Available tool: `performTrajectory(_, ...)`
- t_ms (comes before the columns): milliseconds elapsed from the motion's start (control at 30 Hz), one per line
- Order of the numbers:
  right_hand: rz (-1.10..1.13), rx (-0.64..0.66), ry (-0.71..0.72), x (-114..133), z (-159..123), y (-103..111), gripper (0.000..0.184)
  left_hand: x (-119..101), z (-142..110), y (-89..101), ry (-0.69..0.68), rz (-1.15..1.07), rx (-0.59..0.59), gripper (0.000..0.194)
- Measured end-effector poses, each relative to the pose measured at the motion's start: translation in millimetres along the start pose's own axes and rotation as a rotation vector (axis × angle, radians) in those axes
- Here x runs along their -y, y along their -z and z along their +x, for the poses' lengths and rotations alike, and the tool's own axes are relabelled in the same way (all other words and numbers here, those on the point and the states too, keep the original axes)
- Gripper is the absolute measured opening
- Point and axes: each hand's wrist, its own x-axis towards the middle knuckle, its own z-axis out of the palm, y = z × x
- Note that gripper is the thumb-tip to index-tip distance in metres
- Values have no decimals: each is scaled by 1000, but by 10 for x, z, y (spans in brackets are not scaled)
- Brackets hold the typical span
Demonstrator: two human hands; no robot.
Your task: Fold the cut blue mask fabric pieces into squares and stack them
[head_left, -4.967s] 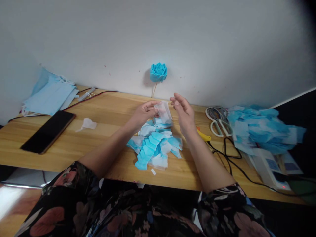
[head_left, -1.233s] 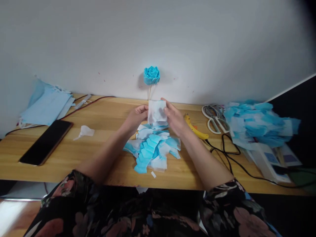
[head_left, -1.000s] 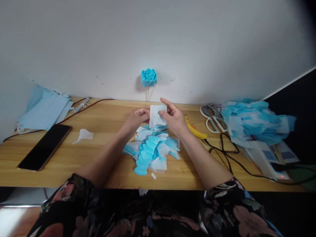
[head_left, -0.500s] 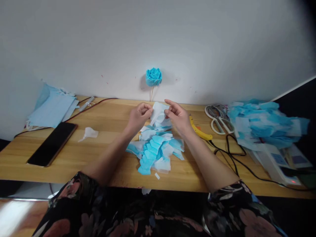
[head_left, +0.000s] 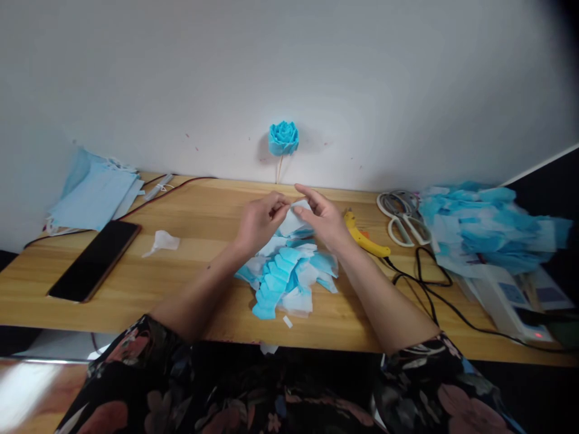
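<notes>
A white fabric petal point(head_left: 296, 218) is held above the table between my two hands. My left hand point(head_left: 265, 220) pinches its upper left edge with thumb and fingertips. On its right side, the thumb of my right hand point(head_left: 322, 220) presses against the piece while the index finger points up and left. Below the hands lies a loose heap of blue and white cut petals point(head_left: 274, 283). Behind them a blue fabric rose point(head_left: 283, 138) on a thin stick stands upright by the wall.
Left are a stack of face masks point(head_left: 94, 193), a phone point(head_left: 96, 260) and a white scrap point(head_left: 165, 240). To the right lie a yellow glue gun point(head_left: 367, 240), scissors point(head_left: 407, 231), black cable point(head_left: 452, 306), a pile of mask fabric point(head_left: 488, 223) and a white device point(head_left: 506, 295).
My left hand has moved right and closer to my right hand, its fingers now at the petal's upper edge. The petal has turned and sits slightly lower.
</notes>
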Motion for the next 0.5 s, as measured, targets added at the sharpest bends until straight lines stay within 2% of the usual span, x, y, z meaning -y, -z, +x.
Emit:
performTrajectory(100,14,-63,-33,-29,21,3,55,37,34,-24,112,-270,37,14)
performTrajectory(233,6,-123,-4,-20,40,38,54,81,80,-19,221,-533,86,37)
performTrajectory(367,-1,-147,18,15,36,51,52,126,93,-13,260,-613,132,57)
performTrajectory(500,30,-163,20,10,34,35,52,166,98,-28,266,-618,111,71)
